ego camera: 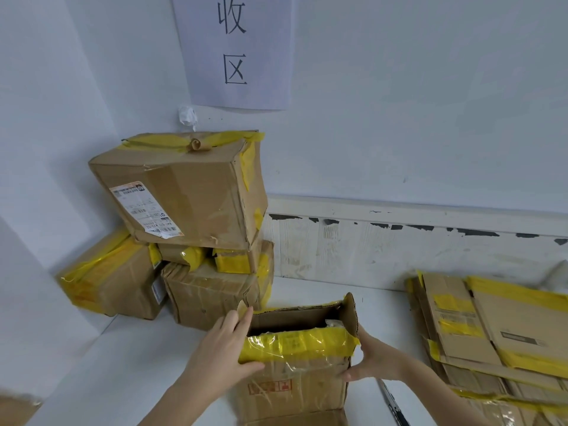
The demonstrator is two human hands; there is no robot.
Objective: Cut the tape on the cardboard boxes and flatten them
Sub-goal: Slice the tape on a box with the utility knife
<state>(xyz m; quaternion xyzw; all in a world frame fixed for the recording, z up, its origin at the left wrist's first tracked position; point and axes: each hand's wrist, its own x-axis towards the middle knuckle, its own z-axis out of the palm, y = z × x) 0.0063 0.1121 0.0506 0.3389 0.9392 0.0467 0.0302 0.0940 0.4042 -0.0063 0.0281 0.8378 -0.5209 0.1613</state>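
Observation:
An opened cardboard box [295,385] with yellow tape along its near top edge stands on the white table in front of me, its flaps up and its inside dark. My left hand [221,352] grips its left side, fingers over the top rim and thumb on the front. My right hand [373,358] holds the right side, thumb on the front face, fingers behind the raised flap. A black utility knife [392,401] lies on the table just right of the box, under my right forearm.
Several taped boxes are stacked in the left corner, the top one [184,189] bearing a shipping label. Flattened boxes [491,330] are piled at the right. A paper sign [233,50] hangs on the wall. Another cardboard corner [15,408] shows at bottom left.

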